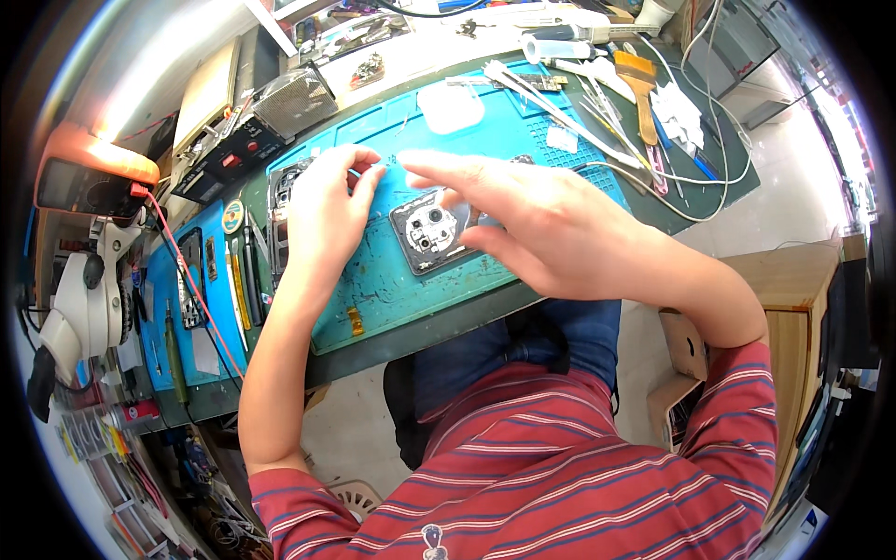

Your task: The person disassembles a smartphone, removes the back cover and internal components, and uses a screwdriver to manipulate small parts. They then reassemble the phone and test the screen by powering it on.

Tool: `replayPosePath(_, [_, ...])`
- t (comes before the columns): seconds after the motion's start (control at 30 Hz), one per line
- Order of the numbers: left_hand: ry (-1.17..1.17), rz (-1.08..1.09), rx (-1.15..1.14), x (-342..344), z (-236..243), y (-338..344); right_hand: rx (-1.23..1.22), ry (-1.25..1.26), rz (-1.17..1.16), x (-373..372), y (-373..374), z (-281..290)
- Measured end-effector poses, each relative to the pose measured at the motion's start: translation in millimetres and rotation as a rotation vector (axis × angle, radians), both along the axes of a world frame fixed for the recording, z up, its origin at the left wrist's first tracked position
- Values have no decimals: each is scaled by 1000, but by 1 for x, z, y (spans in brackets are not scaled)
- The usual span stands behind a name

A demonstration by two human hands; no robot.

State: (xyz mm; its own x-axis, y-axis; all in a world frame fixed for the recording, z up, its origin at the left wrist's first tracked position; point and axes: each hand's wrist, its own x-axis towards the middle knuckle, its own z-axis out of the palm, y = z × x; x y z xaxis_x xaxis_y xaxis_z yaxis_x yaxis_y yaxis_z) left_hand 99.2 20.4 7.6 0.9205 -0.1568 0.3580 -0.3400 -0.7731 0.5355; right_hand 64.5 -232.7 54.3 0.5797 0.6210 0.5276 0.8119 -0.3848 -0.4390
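Below, blue mat (411,291), opened phone (431,230), dark green bench (401,345), pale floor (353,422)

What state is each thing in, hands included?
Phone: opened, inner parts exposed, flat on blue mat.
Left hand: fingers curled; whether it holds anything is unclear.
Right hand: open, partly hiding the phone.
Orange meter: red lead plugged in.
Brush: lying down.

Head fisheye is looking steeply down from head height, arm's-reach close: left hand (331,201) and right hand (541,213) are showing mid-frame, striped shirt (532,457) is filling lower centre, workbench (420,324) is stretching across upper half.
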Motion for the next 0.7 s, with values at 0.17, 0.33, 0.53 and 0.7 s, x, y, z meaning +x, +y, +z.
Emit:
replayPosePath(0.17, [18, 1, 133, 9, -2, -5, -263, -19, -31, -1, -10, 11])
replayPosePath(0.33, [-187, -49, 239, 11, -12, -6, -84, 10, 21, 0, -3, 2])
replayPosePath(0.53, [-236, -40, 259, 10, -16, -4, -91, 47, -16, 0, -2, 3])
replayPosePath(0.7, [-198, -36, 142, 12, -16, 1, -79, -118, -25, 3, -1, 2])
